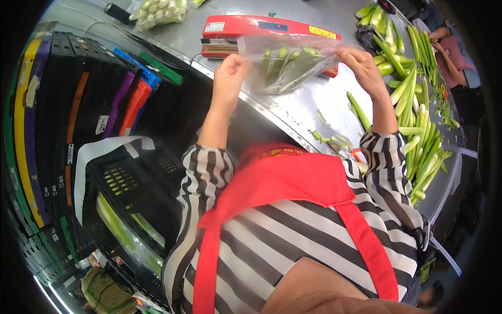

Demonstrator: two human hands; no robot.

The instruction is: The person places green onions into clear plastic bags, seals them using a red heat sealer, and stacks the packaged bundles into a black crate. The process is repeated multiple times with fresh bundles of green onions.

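Note:
A transparent plastic bag [292,80] holding several cut green vegetable pieces [282,55] is stretched between my hands. My left hand [231,70] pinches its left top corner. The right top corner is gripped in my right hand [359,66]. Just behind the bag lies a red impulse heat sealer [239,24] with a small panel and a yellow label. The bag's upper edge overlaps the sealer's front, so part of its sealing bar is hidden.
Long green vegetable stalks [411,102] are heaped along the right of the metal table [274,104]. Another filled bag [160,13] stands at the back left. Stacked plastic crates [59,117] and an open black crate [121,176] stand left. Across the table is another person [455,59].

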